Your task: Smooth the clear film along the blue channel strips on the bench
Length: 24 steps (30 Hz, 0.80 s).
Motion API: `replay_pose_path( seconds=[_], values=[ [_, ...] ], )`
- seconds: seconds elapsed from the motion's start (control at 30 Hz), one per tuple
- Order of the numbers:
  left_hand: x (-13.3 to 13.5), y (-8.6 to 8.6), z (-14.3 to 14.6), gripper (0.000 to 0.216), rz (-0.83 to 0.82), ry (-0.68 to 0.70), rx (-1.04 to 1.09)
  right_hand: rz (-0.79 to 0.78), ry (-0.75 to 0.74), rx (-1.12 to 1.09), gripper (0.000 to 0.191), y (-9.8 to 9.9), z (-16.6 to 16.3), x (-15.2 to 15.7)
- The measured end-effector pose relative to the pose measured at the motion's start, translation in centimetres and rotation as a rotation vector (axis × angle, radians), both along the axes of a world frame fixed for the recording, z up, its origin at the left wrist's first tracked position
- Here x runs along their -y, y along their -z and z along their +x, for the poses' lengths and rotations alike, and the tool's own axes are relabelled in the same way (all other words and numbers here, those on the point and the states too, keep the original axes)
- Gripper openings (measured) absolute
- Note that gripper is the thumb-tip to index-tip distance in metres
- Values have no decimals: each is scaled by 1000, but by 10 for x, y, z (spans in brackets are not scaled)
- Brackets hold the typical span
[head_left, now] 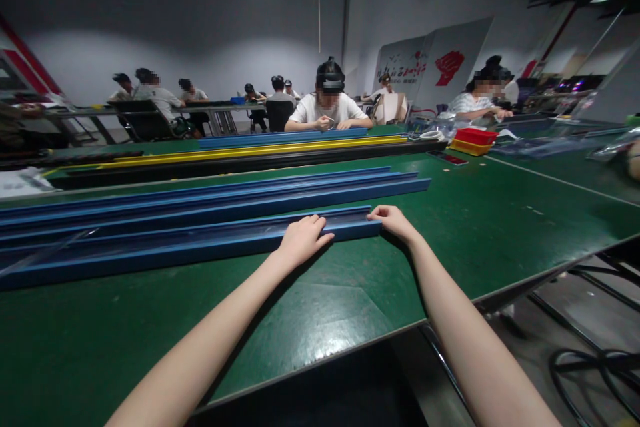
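Note:
A long blue channel [200, 245] lies across the green table in front of me, its open side up. My left hand [303, 240] grips its near wall a little short of the right end, fingers reaching over into the groove and thumb outside. At that right end, my right hand [394, 221] has its thumb and forefinger pinched together against the channel's mouth. Whatever sits between those fingertips is too small to make out. Clear film [55, 250] lies loosely over the channel's left part.
More blue channels [300, 197] lie parallel just behind. Yellow strips [250, 152] and black strips [240, 165] run farther back. Red and yellow bins [473, 140] and a phone [447, 158] stand to the right. A co-worker [327, 103] sits opposite; other people work beyond.

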<state>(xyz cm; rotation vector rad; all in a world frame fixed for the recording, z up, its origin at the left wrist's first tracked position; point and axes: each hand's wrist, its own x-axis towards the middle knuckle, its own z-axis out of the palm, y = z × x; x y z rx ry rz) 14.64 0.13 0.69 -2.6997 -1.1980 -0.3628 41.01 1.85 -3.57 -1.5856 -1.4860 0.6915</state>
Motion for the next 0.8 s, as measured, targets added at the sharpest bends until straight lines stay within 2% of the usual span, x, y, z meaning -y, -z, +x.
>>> replay_pose_path(
  seconds=[0.2, 0.47, 0.8],
  values=[
    [2, 1, 0, 25, -13, -26, 124, -14, 0, -13, 27, -1, -1, 1],
    [4, 3, 1, 26, 23, -48, 150, -76, 27, -120, 21, -8, 3, 3],
    [5, 4, 1, 27, 40, -70, 133, -93, -42, -112, 20, -11, -1, 7]
  ],
)
